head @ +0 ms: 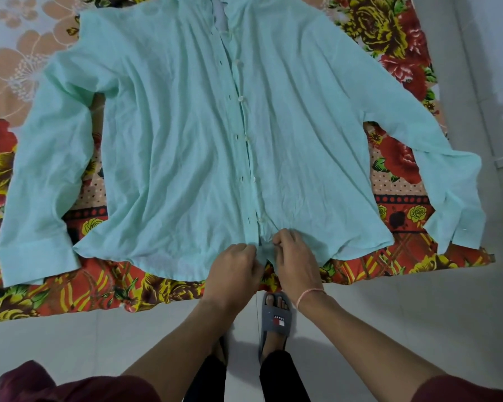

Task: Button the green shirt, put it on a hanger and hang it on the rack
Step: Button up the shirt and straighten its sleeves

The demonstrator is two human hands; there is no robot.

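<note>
The pale green shirt point(169, 134) lies flat, front up, on a flowered bedsheet, collar away from me and both sleeves spread out. Its placket runs down the middle with several white buttons point(246, 137) showing beside their holes. My left hand point(233, 271) pinches the left front edge at the hem. My right hand point(295, 259) pinches the right front edge just beside it, fingers closed on the cloth. The lowest part of the placket is hidden between my fingers. No hanger or rack is in view.
The flowered bedsheet point(398, 158) covers a low bed whose near edge runs just below the shirt hem. Pale floor tiles point(418, 314) lie in front and to the right. My foot in a grey slipper point(276, 317) stands near the bed edge.
</note>
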